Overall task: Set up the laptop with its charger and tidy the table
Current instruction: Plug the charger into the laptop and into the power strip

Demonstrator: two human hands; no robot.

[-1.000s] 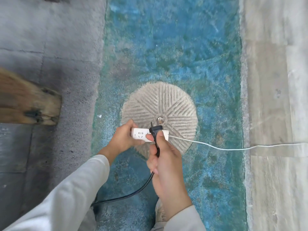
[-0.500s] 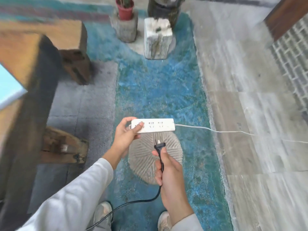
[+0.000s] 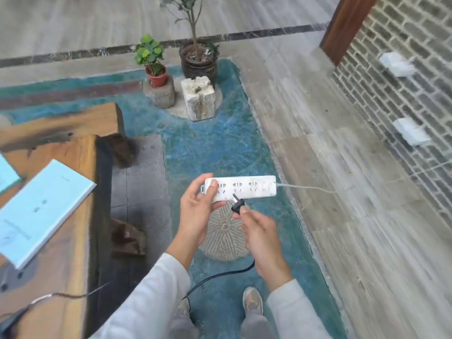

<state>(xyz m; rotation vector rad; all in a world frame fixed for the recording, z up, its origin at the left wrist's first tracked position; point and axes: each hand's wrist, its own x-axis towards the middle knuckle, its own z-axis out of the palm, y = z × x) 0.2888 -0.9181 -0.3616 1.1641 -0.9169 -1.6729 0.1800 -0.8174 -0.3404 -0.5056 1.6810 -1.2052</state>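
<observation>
My left hand [image 3: 197, 211] grips the left end of a white power strip [image 3: 247, 188], held level above the floor with its sockets facing up. Its white cable [image 3: 308, 188] runs off to the right. My right hand [image 3: 263, 238] pinches a black plug [image 3: 237, 205], whose prongs point at the strip's front edge near the middle socket. The plug's black cord [image 3: 220, 274] drops behind my right wrist and trails down to the left. No laptop is in view.
A thick wooden table [image 3: 73, 192] stands at the left with a pale blue booklet [image 3: 41, 209] on it. A wooden bench [image 3: 73, 123], two potted plants [image 3: 154, 62] on stone blocks and a round millstone [image 3: 225, 236] lie ahead. A brick wall [image 3: 401, 94] is at right.
The view has tilted up from the floor to show the table and plants. The power strip rose with my left hand. The plug came off the strip, then moved back near its front edge.
</observation>
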